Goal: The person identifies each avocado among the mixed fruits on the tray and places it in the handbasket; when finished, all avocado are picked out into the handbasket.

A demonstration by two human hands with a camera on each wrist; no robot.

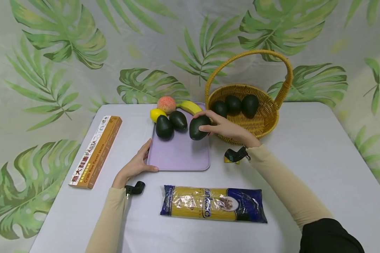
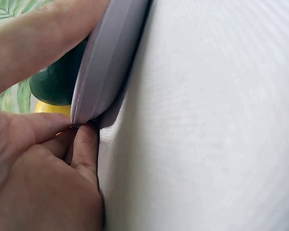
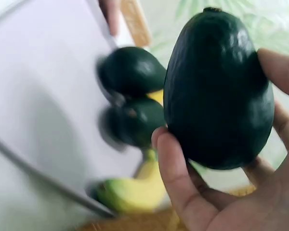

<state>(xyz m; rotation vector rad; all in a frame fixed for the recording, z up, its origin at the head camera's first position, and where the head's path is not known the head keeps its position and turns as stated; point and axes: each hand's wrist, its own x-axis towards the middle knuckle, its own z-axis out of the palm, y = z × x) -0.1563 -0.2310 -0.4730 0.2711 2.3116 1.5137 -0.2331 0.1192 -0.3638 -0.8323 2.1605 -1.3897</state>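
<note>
My right hand (image 1: 223,125) holds a dark green avocado (image 1: 199,128) above the right side of a lilac tray (image 1: 180,158). In the right wrist view, the avocado (image 3: 216,91) is between thumb and fingers, stem end up. The left hand (image 1: 136,164) grips the tray's near left corner; the left wrist view shows its fingers (image 2: 84,149) at the tray's rim (image 2: 103,62). On the tray's far part lie two avocados (image 1: 164,127) (image 1: 178,120), a lemon (image 1: 157,114), a peach (image 1: 166,104) and a banana (image 1: 190,107).
Right of the tray stands a wicker basket (image 1: 266,121) with a tall handle, holding three avocados (image 1: 250,105). A pasta box (image 1: 96,151) lies at left. A bag of spaghetti (image 1: 213,203) lies in front. Beneath the right wrist is a small yellow item (image 1: 231,160), partly hidden.
</note>
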